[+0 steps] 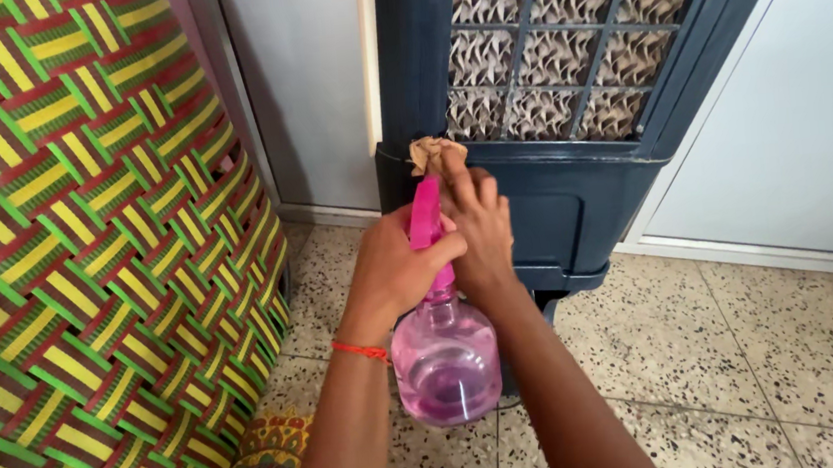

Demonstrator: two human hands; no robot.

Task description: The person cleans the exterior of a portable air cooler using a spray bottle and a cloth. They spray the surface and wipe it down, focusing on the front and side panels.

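Head view shows our left hand (pixel 395 271) gripping the spray bottle (pixel 444 352), right hand (pixel 481 223) pressing a cloth (pixel 432 152) on the cooler (pixel 574 200), wiping unfinished.

- Left hand (pixel 395 271): bare; thin red-orange thread band at the wrist (knot not discernible).
- Right hand (pixel 479 223): bare, no ring or band visible.
- Both forearms bare, no sleeves in view.

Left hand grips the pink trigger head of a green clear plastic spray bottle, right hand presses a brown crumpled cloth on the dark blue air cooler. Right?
Not quite: the clear plastic spray bottle is pink, not green, per the head view. The rest holds: left hand grips its pink trigger head, right hand presses the brown crumpled cloth on the dark blue air cooler.
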